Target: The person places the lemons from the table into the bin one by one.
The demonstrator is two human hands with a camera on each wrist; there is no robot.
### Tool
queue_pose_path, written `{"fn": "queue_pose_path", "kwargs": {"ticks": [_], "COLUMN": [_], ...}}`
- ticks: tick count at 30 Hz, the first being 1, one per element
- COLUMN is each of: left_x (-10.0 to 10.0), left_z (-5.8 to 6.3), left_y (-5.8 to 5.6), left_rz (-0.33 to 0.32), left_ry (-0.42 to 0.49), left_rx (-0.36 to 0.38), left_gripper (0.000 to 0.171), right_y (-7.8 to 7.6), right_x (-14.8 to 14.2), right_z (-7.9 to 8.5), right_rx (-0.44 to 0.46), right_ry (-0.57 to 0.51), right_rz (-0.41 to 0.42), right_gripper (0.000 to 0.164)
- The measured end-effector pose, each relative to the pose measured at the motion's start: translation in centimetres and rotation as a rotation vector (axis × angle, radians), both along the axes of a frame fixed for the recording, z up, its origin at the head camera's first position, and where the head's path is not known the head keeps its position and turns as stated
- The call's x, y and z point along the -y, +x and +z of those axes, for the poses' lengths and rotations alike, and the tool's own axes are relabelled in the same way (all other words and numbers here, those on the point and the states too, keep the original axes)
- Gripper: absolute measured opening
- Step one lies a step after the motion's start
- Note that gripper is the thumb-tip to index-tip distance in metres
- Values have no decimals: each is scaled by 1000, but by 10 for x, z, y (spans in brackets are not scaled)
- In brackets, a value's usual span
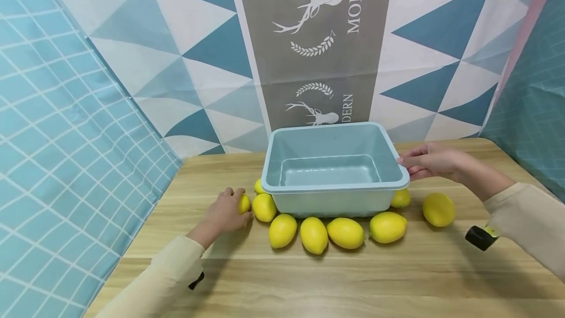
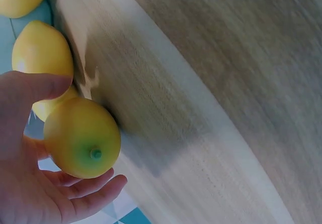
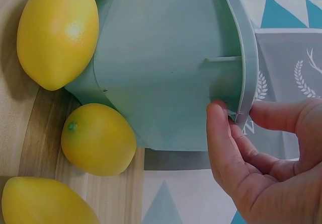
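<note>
A light blue plastic basin (image 1: 326,199) stands upright on the table, its inside bare. My right hand (image 1: 434,161) pinches its rim at the right end; in the right wrist view the thumb lies over the rim (image 3: 247,58) and the fingers (image 3: 219,128) are under it. Left of the basin, my left hand (image 1: 225,211) has its thumb and fingers round a yellow lemon (image 2: 83,138), whose green stem end faces the left wrist camera. Just beside that lemon sits another lemon (image 1: 264,207).
More lemons line the basin's front, among them one (image 1: 314,235) near the middle and one (image 1: 388,227) to the right. A separate lemon (image 1: 439,209) lies below my right hand. The wooden table (image 1: 335,283) meets a patterned wall cloth (image 1: 212,63) at the back.
</note>
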State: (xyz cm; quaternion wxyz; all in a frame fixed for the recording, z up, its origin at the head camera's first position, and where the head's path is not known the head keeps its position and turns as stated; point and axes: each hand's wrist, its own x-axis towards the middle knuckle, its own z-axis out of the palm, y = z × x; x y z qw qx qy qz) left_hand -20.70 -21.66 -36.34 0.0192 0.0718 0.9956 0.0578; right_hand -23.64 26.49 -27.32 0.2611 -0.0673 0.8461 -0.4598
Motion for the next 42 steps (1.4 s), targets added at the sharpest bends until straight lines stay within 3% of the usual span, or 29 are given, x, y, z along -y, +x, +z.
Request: {"fn": "queue_pose_path", "kwargs": {"ticks": [11, 20, 33, 42], "left_x": [-2, -3, -5, -7], "left_z": [4, 10, 23, 36], "left_y": [1, 5, 8, 7], "left_rz": [30, 5, -98, -112], "left_ry": [3, -31, -109, -128], "left_rx": [-2, 8, -105, -183], "left_gripper": [62, 59, 59, 58], "right_y": [0, -1, -2, -2], "right_x": [-2, -3, -2, 0], "right_z": [0, 0, 0, -4], "right_rx": [-19, -2, 28, 22], "right_ry": [15, -9, -70, -77], "right_rz": [13, 3, -7, 1], "right_gripper": [63, 62, 62, 62]}}
